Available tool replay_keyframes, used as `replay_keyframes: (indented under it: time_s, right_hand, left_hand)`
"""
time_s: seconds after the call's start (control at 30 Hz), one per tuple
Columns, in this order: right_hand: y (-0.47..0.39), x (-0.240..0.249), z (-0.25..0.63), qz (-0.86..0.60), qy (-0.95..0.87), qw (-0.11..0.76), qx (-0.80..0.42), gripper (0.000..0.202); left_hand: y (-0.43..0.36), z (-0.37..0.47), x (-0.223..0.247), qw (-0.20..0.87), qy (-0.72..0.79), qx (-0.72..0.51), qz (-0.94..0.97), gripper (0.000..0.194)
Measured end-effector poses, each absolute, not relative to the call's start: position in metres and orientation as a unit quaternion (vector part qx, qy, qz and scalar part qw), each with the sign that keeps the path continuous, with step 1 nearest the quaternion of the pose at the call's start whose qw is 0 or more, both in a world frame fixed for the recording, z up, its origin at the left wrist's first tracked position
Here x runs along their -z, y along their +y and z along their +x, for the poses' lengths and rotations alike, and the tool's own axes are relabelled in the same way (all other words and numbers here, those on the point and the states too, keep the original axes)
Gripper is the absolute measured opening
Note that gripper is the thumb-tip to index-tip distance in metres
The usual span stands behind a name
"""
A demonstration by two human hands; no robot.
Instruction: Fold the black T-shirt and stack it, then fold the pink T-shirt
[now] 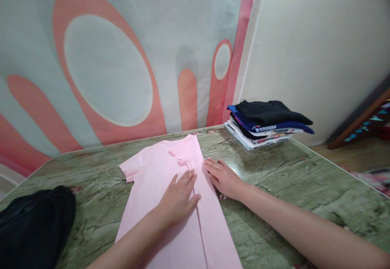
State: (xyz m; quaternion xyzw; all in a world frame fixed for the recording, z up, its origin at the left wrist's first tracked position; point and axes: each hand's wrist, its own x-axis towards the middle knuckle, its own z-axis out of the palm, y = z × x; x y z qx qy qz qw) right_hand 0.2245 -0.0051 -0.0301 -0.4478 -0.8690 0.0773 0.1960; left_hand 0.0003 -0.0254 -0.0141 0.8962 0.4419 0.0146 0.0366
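A pink short-sleeved T-shirt (164,192) lies spread on the table, its collar toward the wall. The right side of the shirt is folded over lengthwise, and that sleeve lies doubled back near the collar; the left sleeve still sticks out. My left hand (180,198) rests flat on the shirt by the edge of the folded strip, fingers stretched out. At the shirt's right folded edge, my right hand (224,177) touches the cloth with its fingers extended. Neither hand grips anything.
A stack of folded clothes (268,125), black and blue on top, sits at the table's back right. Dark cloth (36,224) lies at the front left. The wood-patterned table (274,171) meets a patterned wall covering (164,58) at the back.
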Motion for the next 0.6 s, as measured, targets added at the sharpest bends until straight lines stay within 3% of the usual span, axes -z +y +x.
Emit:
replay_keyframes:
  time_s: [0.1, 0.27, 0.37, 0.6]
  right_hand:
    - [-0.008, 0.030, 0.225, -0.377, -0.903, 0.183, -0.089, 0.049]
    - [-0.009, 0.027, 0.229, -0.442, -0.875, 0.189, -0.049, 0.045]
    - [-0.016, 0.023, 0.226, -0.385, -0.901, 0.191, -0.058, 0.044]
    - [-0.057, 0.016, 0.213, -0.342, -0.933, 0.093, -0.054, 0.055]
  left_hand:
    - [-0.024, 0.002, 0.018, 0.031, 0.446, -0.029, 0.894, 0.059]
    - [-0.021, 0.005, 0.024, 0.016, 0.452, -0.048, 0.891, 0.055]
    - [-0.019, 0.003, 0.028, 0.007, 0.452, -0.056, 0.890, 0.052]
    - [-0.015, -0.003, 0.029, 0.007, 0.454, -0.060, 0.889, 0.050]
